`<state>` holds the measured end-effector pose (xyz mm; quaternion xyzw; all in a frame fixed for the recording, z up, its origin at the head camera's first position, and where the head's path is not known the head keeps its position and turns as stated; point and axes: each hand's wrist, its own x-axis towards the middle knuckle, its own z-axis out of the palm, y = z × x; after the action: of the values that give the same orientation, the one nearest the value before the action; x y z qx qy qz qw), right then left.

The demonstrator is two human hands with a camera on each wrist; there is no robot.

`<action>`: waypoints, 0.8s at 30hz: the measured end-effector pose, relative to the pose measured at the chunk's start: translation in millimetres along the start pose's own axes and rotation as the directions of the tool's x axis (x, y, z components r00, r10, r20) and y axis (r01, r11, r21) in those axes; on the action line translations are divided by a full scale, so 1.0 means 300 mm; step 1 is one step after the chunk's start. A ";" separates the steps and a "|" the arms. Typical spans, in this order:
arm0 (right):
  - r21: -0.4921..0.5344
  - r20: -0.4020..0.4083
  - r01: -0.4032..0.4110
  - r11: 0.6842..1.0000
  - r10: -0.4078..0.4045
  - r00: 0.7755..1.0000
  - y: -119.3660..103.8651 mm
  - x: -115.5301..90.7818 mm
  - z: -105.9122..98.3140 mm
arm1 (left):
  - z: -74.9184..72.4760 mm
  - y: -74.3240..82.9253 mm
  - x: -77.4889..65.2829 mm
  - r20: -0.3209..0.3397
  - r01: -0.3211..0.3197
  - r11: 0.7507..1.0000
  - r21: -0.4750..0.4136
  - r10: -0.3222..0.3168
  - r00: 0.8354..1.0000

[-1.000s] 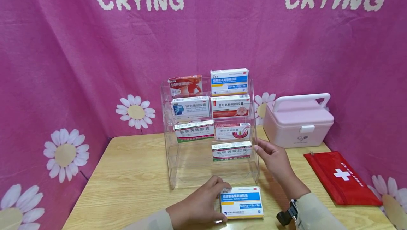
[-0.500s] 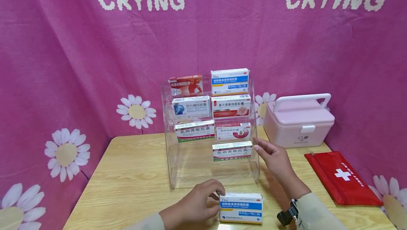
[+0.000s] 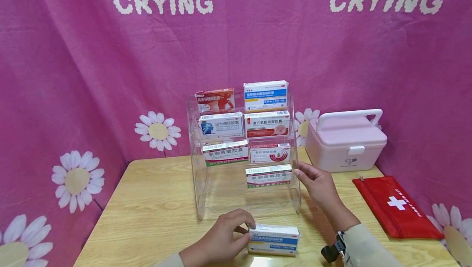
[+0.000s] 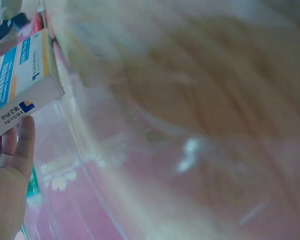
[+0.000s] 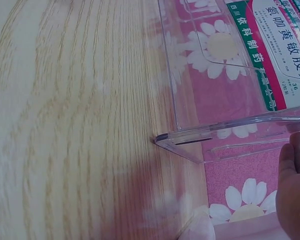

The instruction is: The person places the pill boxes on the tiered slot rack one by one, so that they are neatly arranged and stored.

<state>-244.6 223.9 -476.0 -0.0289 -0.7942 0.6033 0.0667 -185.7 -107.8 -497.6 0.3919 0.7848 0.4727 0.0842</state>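
Observation:
My left hand [image 3: 221, 238] grips the left end of a white and blue medicine box [image 3: 273, 243], fingers on top and thumb at the near side. The box is tilted in front of a clear acrylic stepped stand [image 3: 217, 203]; its printed end shows in the left wrist view. Nearly straight fingers of my right hand [image 3: 321, 187] touch the stand's right side panel, also visible in the right wrist view. Beside that hand, a white, red and green medicine box [image 3: 269, 176] sits on the stand's lower right tier.
Several other medicine boxes fill the upper tiers, including a red one [image 3: 215, 101] at top left. A pink carry case [image 3: 344, 146] and a red first aid pouch [image 3: 398, 207] lie to the right on the wooden table [image 3: 147, 201]. A pink curtain hangs behind.
The left hand has tipped the white and blue box so more of its top shows, and shifted it slightly left. The right hand has stayed against the stand.

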 end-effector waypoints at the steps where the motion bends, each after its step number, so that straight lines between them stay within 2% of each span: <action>1: -0.002 -0.002 -0.002 1.000 0.002 1.000 0.002 0.001 0.001 | -0.012 0.000 -0.006 -0.017 0.013 1.000 0.002 -0.013 1.000; 4: -0.011 -0.005 0.002 1.000 -0.002 1.000 0.004 0.001 0.002 | -0.062 0.004 -0.022 -0.098 0.030 0.999 0.021 -0.028 0.995; 7: -0.004 -0.007 0.007 1.000 -0.007 1.000 0.004 0.001 0.004 | -0.124 0.007 -0.040 -0.224 0.000 0.998 0.056 0.012 0.975; 9: 0.002 -0.004 0.010 1.000 -0.010 1.000 0.006 0.000 0.005 | -0.172 0.010 -0.054 -0.318 -0.036 0.995 0.088 0.062 0.946; 12: 0.006 -0.001 0.011 1.000 -0.011 1.000 0.004 0.002 0.004 | -0.250 0.018 -0.072 -0.444 -0.086 0.988 0.127 0.134 0.886; 14: 0.003 -0.002 0.011 1.000 -0.011 1.000 0.004 0.004 0.002 | -0.300 0.027 -0.080 -0.502 -0.089 0.985 0.146 0.151 0.852; 16: 0.003 -0.006 0.008 1.000 -0.008 1.000 0.004 0.005 0.000 | -0.346 0.036 -0.081 -0.539 -0.084 0.983 0.162 0.160 0.827; 20: 0.007 -0.007 0.007 1.000 -0.007 1.000 0.005 0.006 0.000 | -0.415 0.048 -0.065 -0.571 -0.047 0.966 0.256 0.190 0.798; 22: 0.009 -0.006 0.007 1.000 -0.007 1.000 0.008 0.006 0.000 | -0.436 0.048 -0.051 -0.571 -0.024 0.951 0.309 0.206 0.794; 24: 0.006 -0.012 0.026 1.000 -0.026 1.000 0.012 0.005 0.001 | -0.451 0.046 -0.036 -0.548 -0.010 0.929 0.369 0.226 0.805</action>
<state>-246.2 224.7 -479.3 -0.0220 -0.7922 0.6046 0.0795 -238.9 -203.4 -416.2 0.2861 0.8172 0.4273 -0.2605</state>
